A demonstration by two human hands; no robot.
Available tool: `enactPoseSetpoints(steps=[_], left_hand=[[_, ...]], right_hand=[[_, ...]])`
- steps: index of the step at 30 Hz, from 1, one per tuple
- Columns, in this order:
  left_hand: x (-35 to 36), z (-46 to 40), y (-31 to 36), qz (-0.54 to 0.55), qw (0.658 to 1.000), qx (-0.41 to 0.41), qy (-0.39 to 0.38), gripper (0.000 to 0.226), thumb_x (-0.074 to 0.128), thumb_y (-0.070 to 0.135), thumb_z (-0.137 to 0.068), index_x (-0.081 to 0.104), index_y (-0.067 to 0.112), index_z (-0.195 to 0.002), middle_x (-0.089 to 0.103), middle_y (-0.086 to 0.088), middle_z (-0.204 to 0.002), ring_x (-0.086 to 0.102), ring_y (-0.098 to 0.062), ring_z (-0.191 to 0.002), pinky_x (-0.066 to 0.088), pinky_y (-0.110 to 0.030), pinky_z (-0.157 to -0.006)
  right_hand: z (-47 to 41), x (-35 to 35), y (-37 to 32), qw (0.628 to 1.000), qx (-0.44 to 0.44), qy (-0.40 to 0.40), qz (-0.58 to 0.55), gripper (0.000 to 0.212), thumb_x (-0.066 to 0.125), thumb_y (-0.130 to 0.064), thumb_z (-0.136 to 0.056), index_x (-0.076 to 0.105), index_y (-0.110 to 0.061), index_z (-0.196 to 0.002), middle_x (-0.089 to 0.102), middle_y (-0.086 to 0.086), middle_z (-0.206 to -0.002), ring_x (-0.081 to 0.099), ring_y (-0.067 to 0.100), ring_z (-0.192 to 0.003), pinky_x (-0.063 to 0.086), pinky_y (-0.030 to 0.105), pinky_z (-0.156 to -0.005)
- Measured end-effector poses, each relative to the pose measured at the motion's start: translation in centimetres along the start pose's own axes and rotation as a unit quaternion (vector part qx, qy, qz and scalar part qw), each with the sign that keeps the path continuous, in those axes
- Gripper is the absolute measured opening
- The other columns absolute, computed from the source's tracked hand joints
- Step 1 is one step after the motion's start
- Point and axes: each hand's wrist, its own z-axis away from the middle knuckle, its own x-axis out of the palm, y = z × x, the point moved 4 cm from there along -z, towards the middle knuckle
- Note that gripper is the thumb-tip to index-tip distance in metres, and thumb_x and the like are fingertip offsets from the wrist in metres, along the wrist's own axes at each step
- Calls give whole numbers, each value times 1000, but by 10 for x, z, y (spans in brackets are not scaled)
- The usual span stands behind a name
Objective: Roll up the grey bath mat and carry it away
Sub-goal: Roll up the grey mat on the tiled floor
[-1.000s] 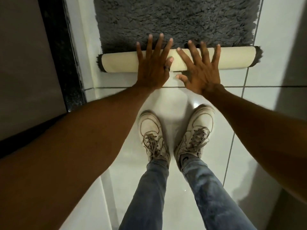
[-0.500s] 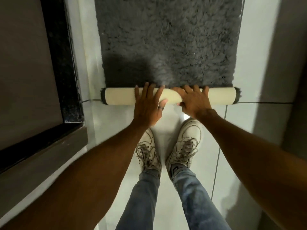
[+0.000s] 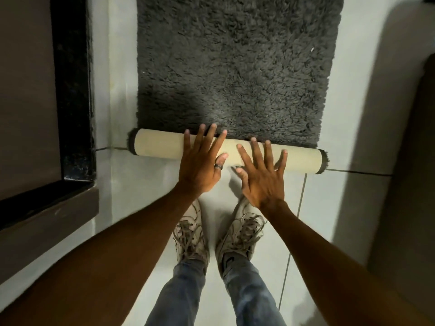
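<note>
The grey shaggy bath mat [image 3: 235, 67] lies flat on the white tiled floor, stretching away from me. Its near end is rolled into a tight tube [image 3: 160, 144] with the cream backing outward. My left hand [image 3: 200, 165] rests flat on the middle of the roll, fingers spread, a ring on the thumb. My right hand [image 3: 261, 175] lies flat beside it on the roll, fingers spread too. Neither hand grips anything.
A black stone threshold [image 3: 73, 90] and a brown step run along the left. A dark wall or door [image 3: 414, 161] stands on the right. My white sneakers [image 3: 190, 236] stand on the tiles just behind the roll.
Both hands went from curled over the roll to flat with spread fingers. The roll has advanced over the mat, and its right end now sits slightly nearer to me.
</note>
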Motion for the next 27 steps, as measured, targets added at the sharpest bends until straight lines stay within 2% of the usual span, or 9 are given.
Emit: enactPoseSetpoints(steps=[3, 6, 10, 12, 15, 18, 22, 27], left_hand=[[-1, 13, -10, -6, 999, 24, 30, 63, 50, 42, -103, 35, 19, -159, 25, -14, -168, 17, -40, -157, 13, -69, -123], [-1, 8, -13, -48, 998, 16, 35, 61, 43, 44, -107, 30, 22, -161, 21, -12, -170, 15, -38, -157, 11, -68, -124], [-8, -51, -19, -42, 998, -9, 48, 53, 38, 45, -108, 38, 28, -157, 37, -8, -164, 26, -37, -154, 15, -70, -121], [-11, -77, -26, -48, 997, 7, 55, 50, 38, 45, -108, 43, 28, -155, 44, -10, -160, 31, -39, -152, 21, -71, -119], [-17, -99, -34, -44, 998, 17, 44, 52, 37, 45, -107, 43, 27, -155, 44, -14, -159, 31, -41, -151, 21, -71, -119], [-23, -105, -32, -53, 997, 26, 45, 53, 37, 48, -107, 40, 26, -156, 38, -14, -163, 26, -40, -154, 14, -71, -121], [-19, -85, -26, -58, 996, -13, 62, 53, 42, 48, -105, 43, 28, -155, 42, -11, -160, 30, -40, -152, 17, -73, -119], [-17, -73, -21, -49, 996, -34, 60, 54, 43, 49, -105, 45, 26, -153, 47, -12, -156, 37, -40, -148, 21, -71, -119]], right_hand=[[-25, -6, 5, 1000, 12, 7, -10, 63, 18, -52, -105, 20, -34, -165, 13, 7, -175, 6, 38, -160, 7, 74, -122], [-59, -21, 12, 1000, 7, 9, -9, 61, 17, -52, -106, 16, -35, -165, 12, 7, -175, 5, 39, -160, 6, 77, -119], [-81, -46, 16, 997, 21, 79, -4, 62, 25, -54, -107, 15, -34, -165, 9, 10, -175, 6, 41, -160, 5, 78, -119], [-83, -47, 10, 995, -10, 94, 15, 68, 31, -60, -104, 18, -32, -165, 13, 13, -174, 11, 43, -159, 7, 80, -118], [-93, -40, 5, 999, -16, 32, 42, 90, 46, -74, -92, 12, -35, -165, 14, 12, -174, 11, 45, -158, 5, 80, -117], [-110, -49, 8, 999, 4, -1, 50, 100, 63, -67, -88, 5, -38, -164, 22, 11, -171, 17, 42, -156, 11, 79, -118], [-120, -59, 10, 998, 3, -34, 45, 100, 70, -58, -86, 12, -37, -164, 31, 11, -166, 27, 41, -152, 15, 78, -117], [-114, -61, 8, 1000, -1, -14, 27, 91, 76, -49, -83, 28, -36, -159, 43, 11, -159, 36, 43, -146, 21, 77, -114]])
